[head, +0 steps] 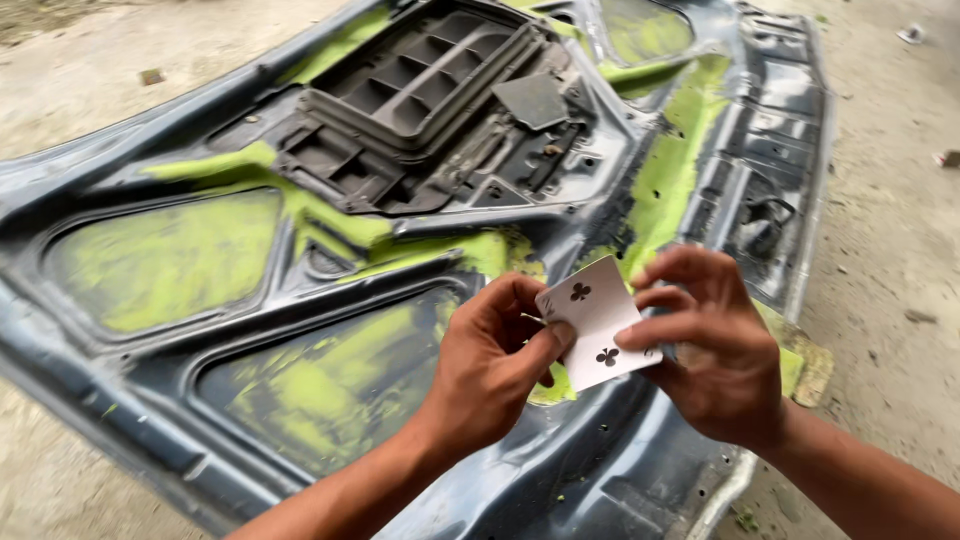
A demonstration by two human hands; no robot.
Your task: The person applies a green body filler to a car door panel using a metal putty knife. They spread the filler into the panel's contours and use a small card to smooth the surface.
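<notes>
Under your hands: a car bonnet panel (150, 420) lies inner side up on the ground, dark blue-grey metal with patches of yellow-green coating.
Ground: pale, dusty concrete (890, 330) surrounds the panel, seen past its far-left edge and all along its right edge; a few small scraps lie on it to the right of the panel.
Panel surface: raised ribs frame sunken bays; two green-smeared bays sit on the panel's left half, one more at its far end.
Vent grille: a black slatted plastic piece (420, 80) rests on the panel's far middle, with a small flat grey plate (532, 100) just beside it to the right.
Playing card: a white card with black club marks (597, 322) is held up over the panel's near right part, tilted, clear of the metal.
Left hand: your left hand (490, 370) pinches the card's left edge, thumb pressed on its face, fingers curled behind.
Right hand: your right hand (715, 350) grips the card's right edge, fingertips closed on it.
Edges: the panel's right rim runs close beside your right wrist; its near-left rim crosses the lower left corner.
Open room: bare ground lies right of the panel's rim and beyond its far-left edge.
</notes>
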